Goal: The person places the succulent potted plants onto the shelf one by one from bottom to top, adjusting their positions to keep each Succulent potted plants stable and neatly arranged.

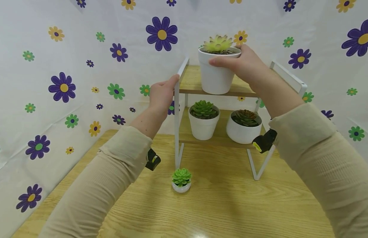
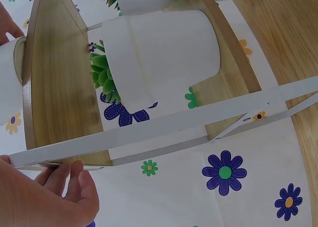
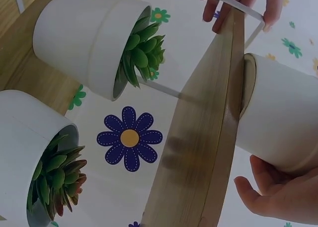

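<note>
A white pot [image 1: 216, 75] with a yellow-green succulent [image 1: 218, 43] is in my right hand [image 1: 246, 66], thumb across its front near the rim. Its base is at the front edge of the shelf rack's upper board [image 1: 192, 79]; whether it bears its weight there, I cannot tell. With my left hand [image 1: 161, 94] I grip the rack's white metal frame [image 1: 176, 129] at the upper left corner. The left wrist view shows those fingers [image 2: 89, 189] curled at the rail. On the lower board stand a green succulent pot [image 1: 203, 127] and a rounder pot with a reddish-green succulent [image 1: 243, 130].
A small bright green succulent in a white bowl [image 1: 181, 187] stands on the wooden table [image 1: 219, 205], before the rack's left leg. The rack's right leg [image 1: 261, 165] reaches the table farther right. A white flower-print cloth [image 1: 82, 66] hangs behind everything.
</note>
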A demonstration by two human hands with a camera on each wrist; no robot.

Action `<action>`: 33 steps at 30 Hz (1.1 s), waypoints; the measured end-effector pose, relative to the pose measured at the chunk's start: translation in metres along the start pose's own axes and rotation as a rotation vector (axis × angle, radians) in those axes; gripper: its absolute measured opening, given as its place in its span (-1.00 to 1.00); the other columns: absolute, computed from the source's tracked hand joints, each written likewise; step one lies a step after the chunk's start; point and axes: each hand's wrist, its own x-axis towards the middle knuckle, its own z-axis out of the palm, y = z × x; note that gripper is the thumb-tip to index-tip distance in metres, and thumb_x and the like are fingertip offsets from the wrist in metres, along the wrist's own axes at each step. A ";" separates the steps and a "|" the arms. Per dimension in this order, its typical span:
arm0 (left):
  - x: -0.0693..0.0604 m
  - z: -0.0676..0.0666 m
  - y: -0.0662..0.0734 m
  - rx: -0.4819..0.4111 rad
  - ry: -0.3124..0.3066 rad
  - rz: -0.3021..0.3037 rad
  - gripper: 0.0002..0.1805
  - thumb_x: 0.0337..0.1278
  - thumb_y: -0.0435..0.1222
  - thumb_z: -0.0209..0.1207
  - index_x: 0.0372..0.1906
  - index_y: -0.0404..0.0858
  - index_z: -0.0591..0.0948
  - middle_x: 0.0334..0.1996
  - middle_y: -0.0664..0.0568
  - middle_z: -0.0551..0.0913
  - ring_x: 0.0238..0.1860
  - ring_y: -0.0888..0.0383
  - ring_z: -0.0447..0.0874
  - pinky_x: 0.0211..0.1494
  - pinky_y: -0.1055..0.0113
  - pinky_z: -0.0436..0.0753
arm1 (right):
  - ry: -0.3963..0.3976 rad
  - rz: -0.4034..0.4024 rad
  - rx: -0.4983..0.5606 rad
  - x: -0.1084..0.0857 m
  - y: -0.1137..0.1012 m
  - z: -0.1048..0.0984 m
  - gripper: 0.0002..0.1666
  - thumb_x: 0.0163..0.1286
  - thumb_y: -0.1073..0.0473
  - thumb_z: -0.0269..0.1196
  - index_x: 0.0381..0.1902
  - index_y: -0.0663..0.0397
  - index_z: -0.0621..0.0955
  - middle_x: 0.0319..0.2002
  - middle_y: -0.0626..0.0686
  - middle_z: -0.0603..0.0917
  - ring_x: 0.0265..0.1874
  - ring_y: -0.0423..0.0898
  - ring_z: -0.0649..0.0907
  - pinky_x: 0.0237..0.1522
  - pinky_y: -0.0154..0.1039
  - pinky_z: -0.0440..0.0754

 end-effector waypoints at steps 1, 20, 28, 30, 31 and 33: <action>0.000 0.000 0.000 0.001 0.000 0.002 -0.46 0.21 0.09 0.03 0.09 -0.20 0.57 0.22 0.03 0.46 0.27 0.11 0.34 0.37 0.11 0.30 | -0.001 0.000 -0.005 0.000 0.000 0.000 0.18 0.14 -0.26 0.26 0.47 -0.02 -0.14 0.40 0.09 0.16 0.37 -0.03 0.21 0.44 -0.05 0.08; 0.001 0.000 0.000 -0.019 -0.017 0.001 -0.45 0.22 0.09 0.03 0.13 -0.21 0.54 0.25 0.04 0.46 0.31 0.11 0.33 0.39 0.14 0.29 | 0.003 -0.006 0.011 0.012 0.002 0.005 0.14 0.15 -0.25 0.25 0.45 -0.03 -0.10 0.37 0.09 0.20 0.29 -0.05 0.29 0.39 -0.09 0.19; 0.002 -0.001 -0.001 -0.013 -0.020 0.005 -0.47 0.22 0.08 0.03 0.09 -0.20 0.56 0.22 0.03 0.49 0.30 0.10 0.34 0.38 0.11 0.29 | 0.001 0.003 0.030 0.017 0.001 0.006 0.15 0.15 -0.26 0.24 0.46 -0.05 -0.13 0.38 0.08 0.19 0.30 -0.07 0.29 0.39 -0.11 0.18; 0.002 -0.001 -0.001 -0.014 -0.022 0.008 -0.48 0.22 0.08 0.03 0.09 -0.20 0.57 0.21 0.03 0.49 0.29 0.11 0.35 0.38 0.12 0.30 | 0.003 0.011 0.031 0.018 0.001 0.007 0.18 0.14 -0.26 0.24 0.47 -0.07 -0.17 0.39 0.07 0.17 0.31 -0.07 0.28 0.40 -0.11 0.17; 0.002 -0.001 -0.001 -0.017 -0.023 0.010 -0.48 0.22 0.08 0.04 0.09 -0.20 0.57 0.21 0.03 0.50 0.28 0.11 0.36 0.38 0.13 0.31 | 0.004 0.013 0.031 0.019 0.001 0.007 0.19 0.14 -0.27 0.24 0.47 -0.07 -0.18 0.40 0.07 0.16 0.32 -0.07 0.27 0.41 -0.11 0.16; 0.003 -0.001 -0.002 -0.020 -0.027 0.014 -0.48 0.22 0.07 0.04 0.09 -0.20 0.56 0.21 0.03 0.50 0.27 0.12 0.37 0.37 0.16 0.32 | 0.007 0.017 0.032 0.021 0.001 0.008 0.20 0.14 -0.27 0.24 0.47 -0.08 -0.20 0.41 0.07 0.14 0.33 -0.07 0.26 0.41 -0.11 0.15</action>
